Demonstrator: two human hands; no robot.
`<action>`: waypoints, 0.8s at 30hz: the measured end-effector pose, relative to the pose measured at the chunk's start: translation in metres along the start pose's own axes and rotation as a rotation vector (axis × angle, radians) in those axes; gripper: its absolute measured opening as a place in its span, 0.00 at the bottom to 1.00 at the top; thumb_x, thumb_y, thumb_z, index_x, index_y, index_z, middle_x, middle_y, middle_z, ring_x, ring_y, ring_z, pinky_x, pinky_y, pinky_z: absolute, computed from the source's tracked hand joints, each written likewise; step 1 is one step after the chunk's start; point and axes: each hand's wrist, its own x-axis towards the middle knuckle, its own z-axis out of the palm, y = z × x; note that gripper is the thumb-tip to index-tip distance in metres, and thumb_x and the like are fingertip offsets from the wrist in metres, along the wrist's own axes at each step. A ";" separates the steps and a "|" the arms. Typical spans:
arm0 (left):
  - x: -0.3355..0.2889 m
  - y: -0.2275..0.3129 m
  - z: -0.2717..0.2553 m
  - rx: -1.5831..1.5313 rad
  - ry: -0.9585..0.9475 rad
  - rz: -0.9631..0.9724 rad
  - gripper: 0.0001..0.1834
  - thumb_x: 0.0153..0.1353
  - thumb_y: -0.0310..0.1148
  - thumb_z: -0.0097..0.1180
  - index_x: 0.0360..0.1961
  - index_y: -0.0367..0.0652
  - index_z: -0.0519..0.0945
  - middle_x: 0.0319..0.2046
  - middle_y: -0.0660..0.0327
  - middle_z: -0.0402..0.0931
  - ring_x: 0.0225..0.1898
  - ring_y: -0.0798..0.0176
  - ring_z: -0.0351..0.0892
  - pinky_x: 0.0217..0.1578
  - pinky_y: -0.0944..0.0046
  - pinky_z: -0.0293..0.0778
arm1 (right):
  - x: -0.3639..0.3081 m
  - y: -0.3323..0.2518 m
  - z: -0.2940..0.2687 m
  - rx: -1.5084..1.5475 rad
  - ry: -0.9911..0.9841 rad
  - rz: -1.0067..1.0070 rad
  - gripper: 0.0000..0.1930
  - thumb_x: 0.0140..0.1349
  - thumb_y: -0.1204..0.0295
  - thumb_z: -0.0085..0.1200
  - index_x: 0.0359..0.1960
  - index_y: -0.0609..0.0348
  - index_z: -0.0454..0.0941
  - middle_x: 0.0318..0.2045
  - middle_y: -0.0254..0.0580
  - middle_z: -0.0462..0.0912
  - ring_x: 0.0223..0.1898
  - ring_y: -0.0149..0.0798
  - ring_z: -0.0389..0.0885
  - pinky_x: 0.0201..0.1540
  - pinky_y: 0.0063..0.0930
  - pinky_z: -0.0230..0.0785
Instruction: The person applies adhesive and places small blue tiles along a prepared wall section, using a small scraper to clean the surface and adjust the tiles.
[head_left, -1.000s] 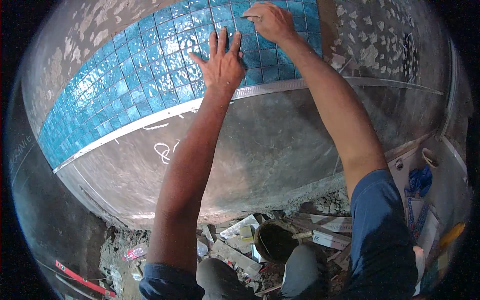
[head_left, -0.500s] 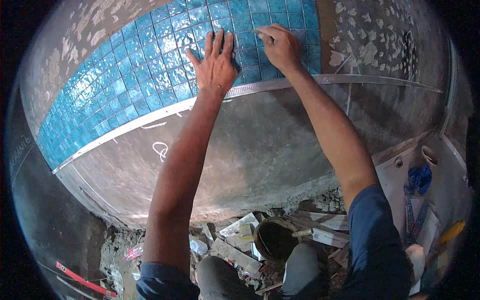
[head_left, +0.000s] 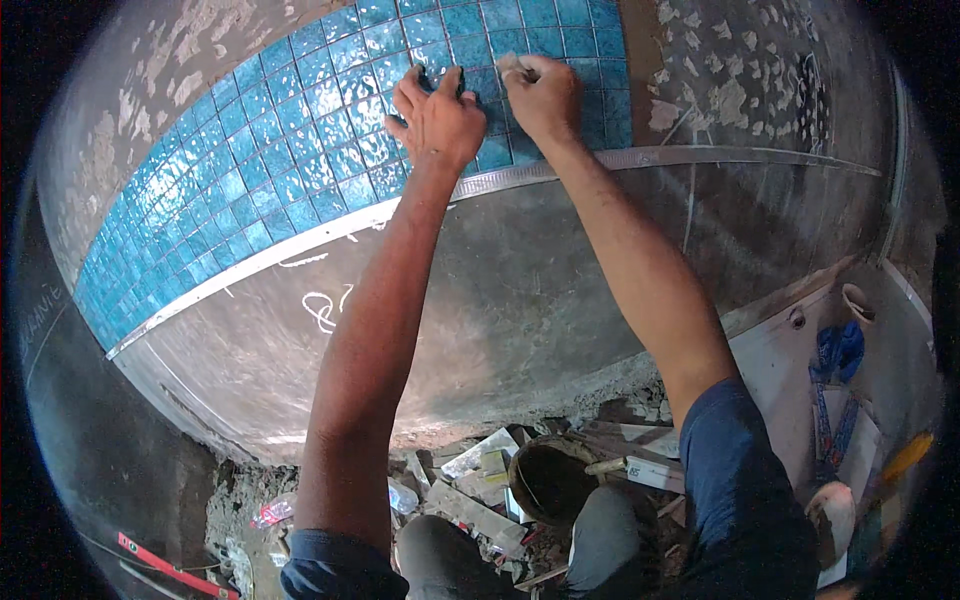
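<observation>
Glossy blue-green square mosaic tiles (head_left: pixel 330 110) cover a band of the wall in front of me. My left hand (head_left: pixel 440 122) rests against them with its fingers apart and bent, holding nothing that I can see. Close to its right, my right hand (head_left: pixel 545 100) is pinched at the tile joints, thumb and fingers together. What it grips is small and blurred, mostly hidden by the fingers. Just below both hands, a pale metal edge strip (head_left: pixel 500 178) runs along the bottom of the tiles.
Bare grey wall (head_left: pixel 500 270) lies below the strip. Rough patched plaster (head_left: pixel 740 80) is on the right. On the rubble floor stand a dark bucket (head_left: pixel 550 485) and tile offcuts (head_left: pixel 480 515). A red level (head_left: pixel 175 568) is at lower left, a blue cloth (head_left: pixel 838 352) at right.
My left hand's fingers have gone from stretched flat to bent, and the hand sits slightly lower. My right hand has moved a little left, closer to the left one.
</observation>
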 end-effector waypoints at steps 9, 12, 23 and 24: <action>0.003 0.003 -0.005 0.077 -0.024 -0.010 0.23 0.65 0.43 0.60 0.61 0.61 0.83 0.72 0.51 0.57 0.76 0.45 0.51 0.69 0.23 0.46 | 0.015 0.011 -0.011 -0.067 0.105 -0.051 0.06 0.59 0.72 0.63 0.34 0.60 0.87 0.33 0.54 0.88 0.36 0.56 0.89 0.40 0.45 0.80; 0.002 0.001 -0.003 0.198 0.050 0.098 0.23 0.65 0.43 0.62 0.63 0.63 0.81 0.72 0.53 0.58 0.75 0.45 0.53 0.68 0.22 0.47 | 0.023 0.008 -0.011 -0.113 0.150 -0.127 0.06 0.58 0.72 0.63 0.33 0.60 0.87 0.32 0.57 0.87 0.36 0.59 0.87 0.39 0.47 0.79; 0.010 0.020 0.021 0.278 0.060 0.251 0.27 0.67 0.42 0.60 0.67 0.67 0.74 0.74 0.52 0.56 0.78 0.43 0.48 0.66 0.16 0.43 | 0.029 0.022 -0.024 -0.148 0.202 -0.058 0.07 0.58 0.68 0.64 0.32 0.59 0.86 0.30 0.58 0.86 0.35 0.62 0.86 0.38 0.52 0.78; 0.011 0.023 0.022 0.254 0.042 0.237 0.27 0.67 0.41 0.60 0.68 0.65 0.74 0.74 0.52 0.56 0.78 0.43 0.47 0.67 0.16 0.40 | 0.030 0.025 -0.027 -0.182 0.199 -0.042 0.07 0.58 0.68 0.64 0.32 0.59 0.86 0.30 0.57 0.86 0.35 0.62 0.86 0.38 0.51 0.78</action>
